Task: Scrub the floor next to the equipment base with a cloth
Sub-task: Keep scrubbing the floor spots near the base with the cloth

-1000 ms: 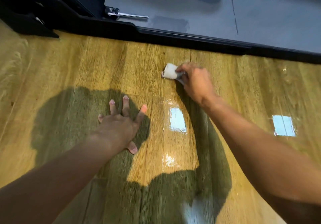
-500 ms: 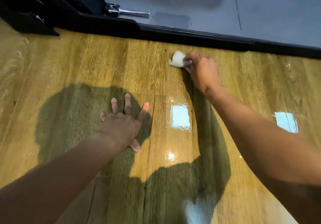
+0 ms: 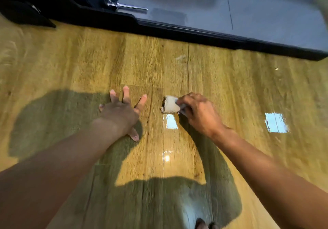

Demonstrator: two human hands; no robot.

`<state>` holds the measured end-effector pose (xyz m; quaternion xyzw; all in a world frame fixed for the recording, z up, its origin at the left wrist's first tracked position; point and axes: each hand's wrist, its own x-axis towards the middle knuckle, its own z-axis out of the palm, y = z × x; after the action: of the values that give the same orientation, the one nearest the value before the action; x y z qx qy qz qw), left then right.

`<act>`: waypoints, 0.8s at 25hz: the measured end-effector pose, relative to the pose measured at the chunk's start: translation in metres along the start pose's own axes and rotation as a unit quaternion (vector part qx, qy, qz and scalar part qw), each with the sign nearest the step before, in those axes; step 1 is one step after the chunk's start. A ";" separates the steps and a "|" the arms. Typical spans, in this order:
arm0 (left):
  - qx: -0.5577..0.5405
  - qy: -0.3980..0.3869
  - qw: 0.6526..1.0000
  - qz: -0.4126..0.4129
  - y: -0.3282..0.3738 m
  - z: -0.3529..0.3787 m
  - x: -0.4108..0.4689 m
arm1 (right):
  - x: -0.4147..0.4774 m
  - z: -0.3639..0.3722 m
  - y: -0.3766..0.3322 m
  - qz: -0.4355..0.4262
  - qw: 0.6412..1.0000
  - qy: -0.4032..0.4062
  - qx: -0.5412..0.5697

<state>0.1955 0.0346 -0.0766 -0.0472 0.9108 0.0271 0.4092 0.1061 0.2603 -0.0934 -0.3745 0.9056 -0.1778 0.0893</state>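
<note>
Mid-scrub, by the look of it. Small pale cloth (image 3: 170, 106), wadded, at centre frame, pressed down on the floor (image 3: 230, 90) and well short of the base (image 3: 195, 31) crossing the upper frame. Gripped by the right hand (image 3: 198, 113), fingers curled round its right end, knuckles up. Left hand (image 3: 122, 113) just left of it, flat on the boards with fingers straight and spread, holding nothing, apparently bracing.

Judged a stroke under way rather than a start or a finish: cloth on the wood, motion blur over the hands. Next move probably a push up-frame toward the base, over a faint pale smear (image 3: 181, 57) beside a plank seam. Possibly dirt, possibly glare; too blurred to tell. Calls for firm downward pressure, a wad kept bunched under the fingers, and a stop just short of the base's black lip.

Floor of glossy wood-grain planks, yellow-brown, with seams running up-frame. Slick-looking, so likely little drag on the cloth. Two bright square reflections (image 3: 276, 123), one just below the cloth, the other at right of frame. Broad shadow across the lower frame and under the left hand.

Beyond the base, a grey panel (image 3: 266, 6) at upper right and a chrome pin (image 3: 127, 6) at upper left, beside dark machine parts.
</note>
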 end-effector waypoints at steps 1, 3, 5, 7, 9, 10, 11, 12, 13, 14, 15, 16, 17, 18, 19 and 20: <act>-0.003 0.001 1.000 0.000 0.000 0.000 0.000 | -0.003 -0.004 0.002 -0.012 1.000 -0.016 -0.008; -0.010 0.000 1.000 -0.002 0.000 -0.001 0.000 | 0.021 -0.017 0.011 0.016 0.999 -0.015 -0.031; -0.015 0.001 1.000 -0.008 0.000 -0.002 -0.002 | 0.041 -0.025 0.014 0.062 0.997 0.009 -0.039; -0.015 0.006 1.000 -0.005 0.000 -0.003 -0.004 | 0.022 -0.020 0.002 0.086 0.996 0.022 -0.015; -0.013 0.003 1.000 0.000 0.001 -0.003 -0.007 | -0.038 -0.002 -0.022 0.068 0.998 0.008 0.005; -0.013 0.000 1.000 -0.002 0.001 -0.004 -0.009 | -0.070 0.004 -0.038 0.050 0.999 -0.014 -0.002; -0.016 -0.005 1.000 -0.005 0.002 -0.005 -0.010 | -0.091 0.006 -0.048 0.029 0.998 -0.048 -0.012; -0.020 -0.011 1.000 -0.005 0.004 -0.007 -0.011 | -0.097 0.006 -0.047 0.011 0.998 -0.067 -0.019; -0.025 -0.013 1.000 -0.004 0.005 -0.008 -0.011 | -0.086 0.001 -0.043 0.014 0.996 -0.079 -0.024; -0.026 -0.011 1.000 -0.002 0.005 -0.008 -0.011 | -0.069 -0.006 -0.040 0.036 0.996 -0.081 -0.030; -0.025 -0.007 1.000 -0.001 0.004 -0.008 -0.012 | -0.050 -0.010 -0.032 0.058 0.995 -0.066 -0.037; -0.024 -0.002 1.000 0.000 0.003 -0.007 -0.012 | -0.038 -0.014 -0.026 0.074 0.995 -0.047 -0.045; -0.024 0.003 1.000 0.001 0.001 -0.006 -0.013 | -0.037 -0.015 -0.024 0.086 0.994 -0.035 -0.053; -0.024 0.007 1.000 0.004 0.001 -0.006 -0.013 | -0.047 -0.013 -0.027 0.091 0.994 -0.028 -0.052; -0.025 0.010 1.000 0.006 0.000 -0.005 -0.013 | -0.067 -0.009 -0.035 0.076 0.995 -0.036 -0.049; -0.027 0.011 1.000 0.007 0.000 -0.003 -0.013 | -0.096 -0.003 -0.046 0.040 0.997 -0.051 -0.047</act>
<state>0.2013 0.0347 -0.0649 -0.0520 0.9147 0.0538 0.3971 0.2025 0.2988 -0.0702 -0.3501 0.9217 -0.1117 0.1246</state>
